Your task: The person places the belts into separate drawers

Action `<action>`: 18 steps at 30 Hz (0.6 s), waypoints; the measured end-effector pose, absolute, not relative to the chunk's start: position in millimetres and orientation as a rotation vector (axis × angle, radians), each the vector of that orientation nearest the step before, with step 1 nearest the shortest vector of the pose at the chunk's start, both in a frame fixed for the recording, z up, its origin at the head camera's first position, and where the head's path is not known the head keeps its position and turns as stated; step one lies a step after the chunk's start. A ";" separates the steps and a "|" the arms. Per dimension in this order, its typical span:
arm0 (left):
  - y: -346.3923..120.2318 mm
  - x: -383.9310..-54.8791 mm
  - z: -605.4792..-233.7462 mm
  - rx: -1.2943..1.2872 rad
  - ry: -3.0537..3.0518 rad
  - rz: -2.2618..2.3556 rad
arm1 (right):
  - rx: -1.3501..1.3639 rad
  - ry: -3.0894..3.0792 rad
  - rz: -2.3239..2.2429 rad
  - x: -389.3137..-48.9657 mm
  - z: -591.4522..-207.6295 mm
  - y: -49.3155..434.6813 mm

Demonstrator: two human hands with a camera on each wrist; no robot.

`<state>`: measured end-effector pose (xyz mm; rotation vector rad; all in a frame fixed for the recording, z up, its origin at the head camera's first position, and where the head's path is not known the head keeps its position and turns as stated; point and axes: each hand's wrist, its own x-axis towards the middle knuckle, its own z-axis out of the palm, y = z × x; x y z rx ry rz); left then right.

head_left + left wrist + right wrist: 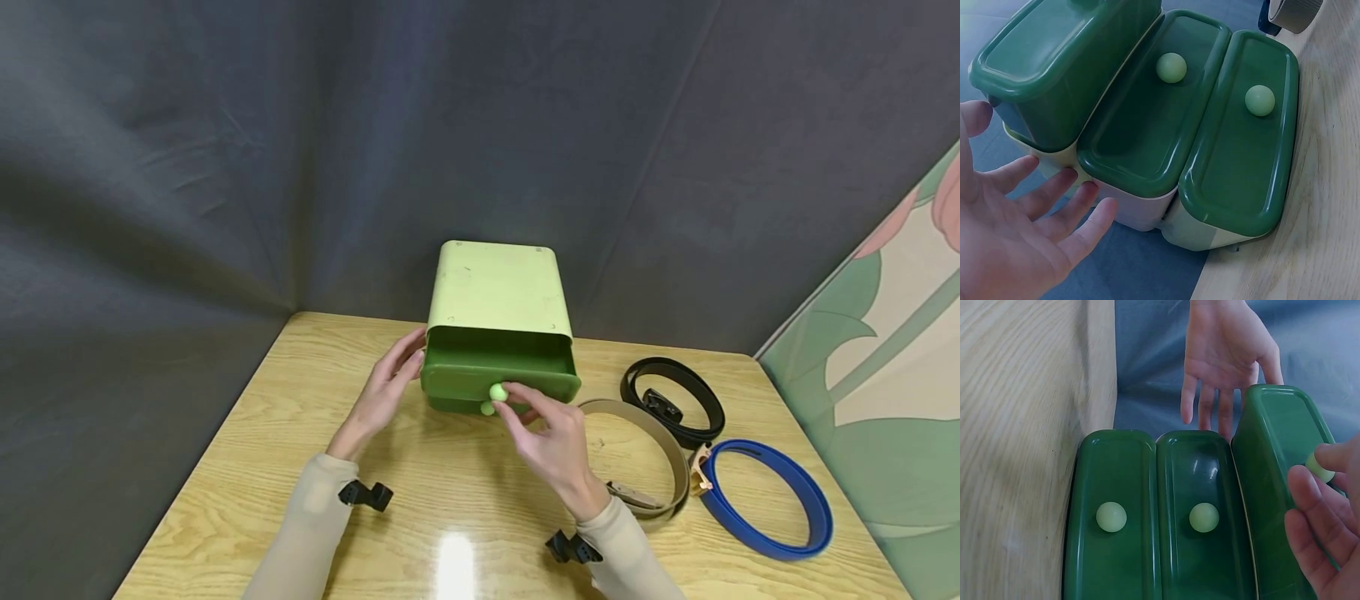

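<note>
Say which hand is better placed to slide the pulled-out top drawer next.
Likely the right hand: it pinches the knob of the top drawer, while the left hand is beside the cabinet, holding nothing.

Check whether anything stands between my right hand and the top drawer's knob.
Nothing visible does: your right hand pinches that knob directly. The tan belt lies to the knob's right, not between them.

A boxy green drawer unit (pixel 498 287) stands on the far part of a pale wooden table (pixel 247 467), with a coiled tan belt (pixel 679 461) to its near right, a coiled black belt (pixel 663 367) beyond that, and a coiled blue belt (pixel 817 514) farthest right.
</note>
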<state>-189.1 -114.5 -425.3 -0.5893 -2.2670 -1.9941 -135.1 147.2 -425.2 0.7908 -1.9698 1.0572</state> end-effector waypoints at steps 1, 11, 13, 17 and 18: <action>-114.4 -188.9 -425.3 -0.589 -2.267 -1.994 | 0.796 -1.968 1.063 -134.6 -425.3 147.4; -114.1 -188.3 -423.7 -0.571 -2.285 -1.989 | 0.852 -1.931 1.080 -129.6 -426.6 148.5; -114.2 -188.0 -423.3 -0.569 -2.287 -1.989 | 0.862 -1.929 1.082 -128.8 -427.5 149.1; -114.0 -187.8 -423.5 -0.571 -2.286 -1.995 | 0.880 -1.926 1.085 -126.5 -428.9 149.6; -114.0 -187.7 -423.6 -0.569 -2.285 -1.998 | 0.886 -1.926 1.087 -125.8 -429.2 149.7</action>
